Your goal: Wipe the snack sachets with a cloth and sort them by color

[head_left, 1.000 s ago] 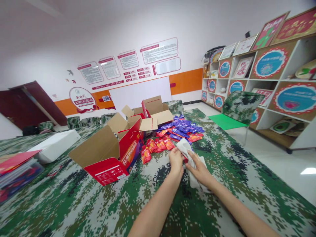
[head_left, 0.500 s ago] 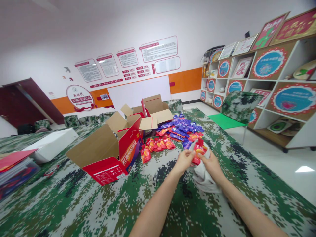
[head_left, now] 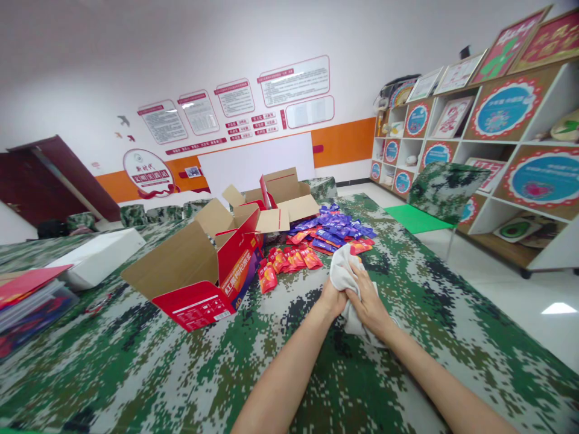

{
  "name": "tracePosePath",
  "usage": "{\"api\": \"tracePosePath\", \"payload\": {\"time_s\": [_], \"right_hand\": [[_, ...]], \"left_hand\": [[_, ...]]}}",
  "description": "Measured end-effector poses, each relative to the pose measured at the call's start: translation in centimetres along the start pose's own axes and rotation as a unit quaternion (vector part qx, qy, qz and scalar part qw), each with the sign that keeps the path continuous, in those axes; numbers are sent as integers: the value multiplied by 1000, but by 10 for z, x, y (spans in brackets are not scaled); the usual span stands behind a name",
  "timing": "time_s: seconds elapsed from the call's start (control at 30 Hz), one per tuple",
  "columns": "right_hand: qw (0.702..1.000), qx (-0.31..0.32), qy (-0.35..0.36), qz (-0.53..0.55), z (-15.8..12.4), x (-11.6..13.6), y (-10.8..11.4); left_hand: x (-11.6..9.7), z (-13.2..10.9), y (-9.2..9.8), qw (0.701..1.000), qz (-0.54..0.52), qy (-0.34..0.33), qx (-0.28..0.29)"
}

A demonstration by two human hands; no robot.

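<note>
Both my hands meet over the camouflage-covered table (head_left: 136, 374), a little in front of a pile of snack packets. My right hand (head_left: 368, 301) is closed over a white cloth (head_left: 340, 271) that bunches up above my fingers. My left hand (head_left: 333, 298) grips the same cloth from the left side. A red packet seen a moment ago is hidden inside the cloth. Just beyond lie red packets (head_left: 289, 260) and, farther back, purple packets (head_left: 337, 226).
An open red carton (head_left: 203, 283) lies on its side to the left, with a second open carton (head_left: 278, 199) behind it. A white box (head_left: 97, 256) and stacked folders (head_left: 27, 301) sit far left. A camouflage chair (head_left: 446, 187) and display shelves (head_left: 497, 150) stand on the right.
Half a second ago a red packet showed between my hands above the cloth; now the cloth covers it and both hands are pressed together around it.
</note>
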State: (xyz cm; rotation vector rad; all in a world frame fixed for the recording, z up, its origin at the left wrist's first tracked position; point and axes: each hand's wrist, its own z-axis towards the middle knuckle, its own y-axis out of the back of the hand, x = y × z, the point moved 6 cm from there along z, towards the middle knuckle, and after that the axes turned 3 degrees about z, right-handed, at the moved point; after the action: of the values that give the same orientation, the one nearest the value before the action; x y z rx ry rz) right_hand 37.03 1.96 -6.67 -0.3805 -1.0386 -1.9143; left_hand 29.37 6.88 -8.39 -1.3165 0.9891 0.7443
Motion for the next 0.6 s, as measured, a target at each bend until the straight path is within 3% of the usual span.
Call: {"api": "tracePosePath", "payload": {"time_s": [0.1, 0.3, 0.47, 0.53, 0.6], "right_hand": [[1000, -13, -19, 9, 2, -16, -3], [995, -35, -78, 49, 3, -45, -7], [974, -73, -186, 106, 4, -70, -3], [968, -89, -209, 106, 3, -70, 0], [978, -73, -175, 86, 2, -57, -1]], "left_hand": [[2, -3, -14, 995, -58, -1, 77], [27, -4, -10, 993, -98, 46, 44], [31, -11, -16, 996, -76, 9, 47], [29, -12, -19, 996, -63, -7, 56], [26, -9, -17, 997, -68, -12, 39]]}}
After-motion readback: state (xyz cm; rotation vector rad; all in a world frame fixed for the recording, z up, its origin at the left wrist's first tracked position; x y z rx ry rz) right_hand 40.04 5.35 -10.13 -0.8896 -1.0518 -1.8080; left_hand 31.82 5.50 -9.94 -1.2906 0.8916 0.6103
